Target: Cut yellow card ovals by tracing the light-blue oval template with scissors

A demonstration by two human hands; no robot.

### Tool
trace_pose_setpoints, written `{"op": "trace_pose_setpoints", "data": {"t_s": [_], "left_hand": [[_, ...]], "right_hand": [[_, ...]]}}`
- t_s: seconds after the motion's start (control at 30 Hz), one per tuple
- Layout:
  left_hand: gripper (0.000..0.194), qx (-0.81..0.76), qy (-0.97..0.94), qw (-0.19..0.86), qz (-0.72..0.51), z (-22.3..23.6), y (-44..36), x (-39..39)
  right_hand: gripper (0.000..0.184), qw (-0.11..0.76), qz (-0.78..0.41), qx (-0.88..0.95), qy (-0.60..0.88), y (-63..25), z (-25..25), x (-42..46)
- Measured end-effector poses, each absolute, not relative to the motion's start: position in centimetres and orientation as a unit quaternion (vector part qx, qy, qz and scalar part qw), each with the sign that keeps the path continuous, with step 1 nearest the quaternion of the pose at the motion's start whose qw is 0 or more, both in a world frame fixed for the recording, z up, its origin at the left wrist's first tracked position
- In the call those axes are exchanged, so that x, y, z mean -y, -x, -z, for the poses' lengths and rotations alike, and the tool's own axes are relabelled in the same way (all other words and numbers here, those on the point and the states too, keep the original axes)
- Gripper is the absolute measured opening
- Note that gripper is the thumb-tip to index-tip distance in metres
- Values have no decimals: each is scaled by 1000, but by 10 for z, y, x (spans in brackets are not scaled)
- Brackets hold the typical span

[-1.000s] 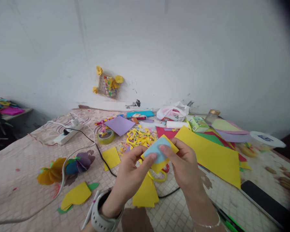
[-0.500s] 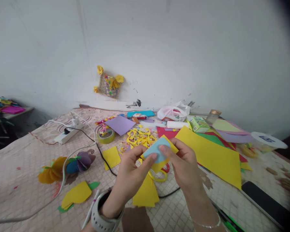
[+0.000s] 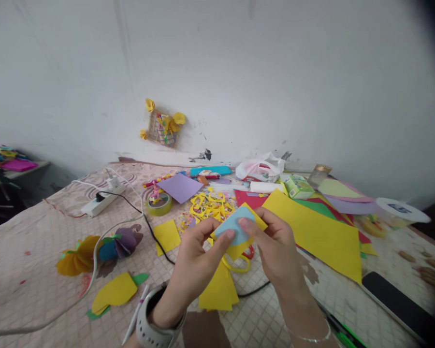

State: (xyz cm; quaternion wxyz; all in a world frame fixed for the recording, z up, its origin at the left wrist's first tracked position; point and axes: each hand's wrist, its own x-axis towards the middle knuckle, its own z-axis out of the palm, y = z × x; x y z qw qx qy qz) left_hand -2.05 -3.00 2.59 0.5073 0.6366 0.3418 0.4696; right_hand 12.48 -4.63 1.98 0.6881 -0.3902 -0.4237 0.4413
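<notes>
One blue card (image 3: 235, 219) lies on yellow paper (image 3: 238, 251), both raised above our table (image 3: 261, 319), nearer us than the scraps (image 3: 207, 207); our left hand (image 3: 194, 258) pinches their left side, our right hand (image 3: 280, 244) their right.

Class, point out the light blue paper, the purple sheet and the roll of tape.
Light blue paper (image 3: 234, 222), head view, its face, beside the thumbs.
Purple sheet (image 3: 180, 187), head view, middle of its face.
Roll of tape (image 3: 160, 210), head view, its outer side.

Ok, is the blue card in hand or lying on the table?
In hand: the left hand and right hand pinch the card, yellow paper behind it.
</notes>
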Motion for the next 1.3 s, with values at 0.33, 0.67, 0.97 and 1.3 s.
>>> {"op": "trace_pose_setpoints", "data": {"t_s": [0.33,0.67,0.97,1.3], "left_hand": [[28,-347,-641,505,-462,-26,21,30],[30,-337,-647,498,-468,-30,21,32],[26,-350,-645,463,-498,-34,25,34],[27,-332,-653,494,-469,-36,31,32]], "right_hand": [[23,680,-432,428,409,-125,-20,45],[21,683,-449,416,399,-124,-21,46],[24,680,-439,421,408,-125,-22,46],[21,661,-460,441,395,-127,-20,49]]}}
